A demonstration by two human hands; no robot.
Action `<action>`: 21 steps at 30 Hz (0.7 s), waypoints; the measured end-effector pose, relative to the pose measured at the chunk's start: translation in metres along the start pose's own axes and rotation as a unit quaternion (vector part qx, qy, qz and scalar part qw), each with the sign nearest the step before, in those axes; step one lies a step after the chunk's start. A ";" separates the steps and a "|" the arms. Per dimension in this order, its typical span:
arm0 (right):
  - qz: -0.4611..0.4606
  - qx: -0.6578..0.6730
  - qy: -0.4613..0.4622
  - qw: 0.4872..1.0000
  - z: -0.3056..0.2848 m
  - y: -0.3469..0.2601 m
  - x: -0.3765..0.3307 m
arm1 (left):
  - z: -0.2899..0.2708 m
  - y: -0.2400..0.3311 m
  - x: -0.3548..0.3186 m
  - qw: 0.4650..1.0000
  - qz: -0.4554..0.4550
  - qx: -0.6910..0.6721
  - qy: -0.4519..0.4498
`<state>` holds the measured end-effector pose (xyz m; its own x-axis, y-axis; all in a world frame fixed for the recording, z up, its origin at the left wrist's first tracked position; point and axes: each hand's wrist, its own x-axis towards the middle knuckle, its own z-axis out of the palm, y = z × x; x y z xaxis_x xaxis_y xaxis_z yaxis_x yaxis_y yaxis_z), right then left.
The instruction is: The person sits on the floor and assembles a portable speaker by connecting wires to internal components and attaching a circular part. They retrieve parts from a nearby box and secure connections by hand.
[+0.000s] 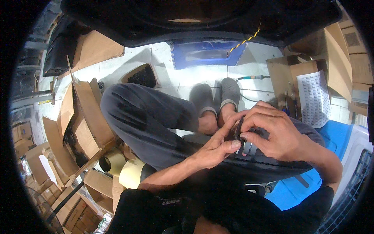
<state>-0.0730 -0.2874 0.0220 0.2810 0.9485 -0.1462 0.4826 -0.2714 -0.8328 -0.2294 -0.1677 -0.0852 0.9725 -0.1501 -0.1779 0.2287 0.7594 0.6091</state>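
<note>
Gripping one dark part (pixel 239 132): left hand (pixel 216 148), right hand (pixel 272 132) (two tape rolls (pixel 113 160) nearby).

Small dark flat part (pixel 239 132) (edge-on, upright) pinched between both hands above the lap.

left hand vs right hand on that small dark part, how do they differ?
The left hand comes in from below, thumb laid up along the small dark part; the right hand comes from the right and arches over it, fingers curled down. The left hand shows its thumb side, the right hand its back and knuckles. Both are bare, touch the part, and sit over the lap.
</note>
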 end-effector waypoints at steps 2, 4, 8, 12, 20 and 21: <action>0.022 0.012 -0.027 0.999 0.000 -0.001 0.000 | -0.001 0.000 -0.002 1.000 -0.023 -0.021 -0.003; 0.008 0.014 -0.026 1.000 0.000 -0.001 0.000 | -0.002 0.001 -0.004 0.999 -0.036 -0.024 -0.005; -0.007 -0.008 -0.042 0.999 0.001 -0.002 0.000 | -0.001 0.002 -0.004 0.999 -0.047 -0.008 -0.005; -0.066 -0.167 -0.028 0.983 0.003 -0.003 -0.002 | 0.008 0.000 -0.004 0.993 -0.076 -0.078 0.048; -0.070 -0.167 0.048 0.982 0.007 -0.001 -0.004 | 0.006 -0.001 0.002 0.974 -0.113 -0.178 0.086; -0.071 -0.173 0.063 0.980 0.006 -0.002 -0.005 | 0.005 -0.001 0.002 0.970 -0.097 -0.205 0.087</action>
<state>-0.0799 -0.2904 0.0210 0.2807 0.9588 0.0432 0.7702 -0.1981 -0.6063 -0.2278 -0.1720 -0.0824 0.8825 -0.2339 -0.4081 0.3359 0.9208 0.1985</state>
